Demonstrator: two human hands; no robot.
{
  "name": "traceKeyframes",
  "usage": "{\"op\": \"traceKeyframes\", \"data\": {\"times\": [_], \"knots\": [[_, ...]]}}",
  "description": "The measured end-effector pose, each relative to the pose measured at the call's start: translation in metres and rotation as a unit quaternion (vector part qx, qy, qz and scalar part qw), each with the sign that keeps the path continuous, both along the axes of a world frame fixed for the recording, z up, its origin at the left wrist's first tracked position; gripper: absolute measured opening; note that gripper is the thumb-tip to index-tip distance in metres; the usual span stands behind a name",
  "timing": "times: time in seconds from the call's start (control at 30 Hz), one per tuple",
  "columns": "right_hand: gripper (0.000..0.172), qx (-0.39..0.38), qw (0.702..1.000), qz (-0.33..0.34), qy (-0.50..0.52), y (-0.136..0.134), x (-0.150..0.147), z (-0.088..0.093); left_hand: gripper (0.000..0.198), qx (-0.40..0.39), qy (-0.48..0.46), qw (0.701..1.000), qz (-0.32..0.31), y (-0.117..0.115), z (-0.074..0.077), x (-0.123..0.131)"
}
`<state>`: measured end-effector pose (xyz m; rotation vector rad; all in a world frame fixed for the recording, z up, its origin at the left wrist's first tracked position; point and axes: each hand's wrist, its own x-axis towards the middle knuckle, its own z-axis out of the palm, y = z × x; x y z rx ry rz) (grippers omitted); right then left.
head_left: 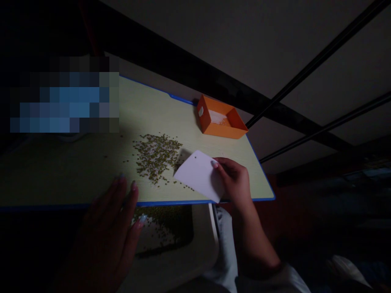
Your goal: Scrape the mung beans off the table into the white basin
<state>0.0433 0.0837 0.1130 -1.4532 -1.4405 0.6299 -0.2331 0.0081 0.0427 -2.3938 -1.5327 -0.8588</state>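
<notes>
A loose patch of small green beads or seeds [157, 154] lies spread on the pale tabletop [140, 103]. To its right, my right hand [235, 179] grips a white flat scraper card [197, 175] with a small hole in one corner, thumb on top and fingers beneath. The card is tilted over the table, close to the scattered pieces. My left hand [113, 219] is at the near table edge with its fingers stretched out, holding nothing. Below the edge, a white tub [210, 244] contains many more of the same dark green pieces.
At the back right of the table stands an orange open box [226, 130] with whitish material inside. A blue rim [259, 199] borders the tabletop. The far left is blurred out by blocks. A jeans-clad leg [226, 232] shows beside the tub.
</notes>
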Motion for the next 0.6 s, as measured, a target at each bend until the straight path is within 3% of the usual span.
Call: {"op": "traceKeyframes", "data": {"times": [0.2,0.6], "knots": [[0.017,0.003,0.999,0.048,-0.006,0.0083,-0.0019,0.0022,0.062,-0.010,-0.003,1.000,-0.004,-0.0012,0.0017,0.0003],[0.014,-0.012,0.997,0.071,-0.006,0.0035,-0.0011,0.0011,0.060,-0.019,0.001,1.000,-0.010,-0.0007,0.0039,0.0015]]}}
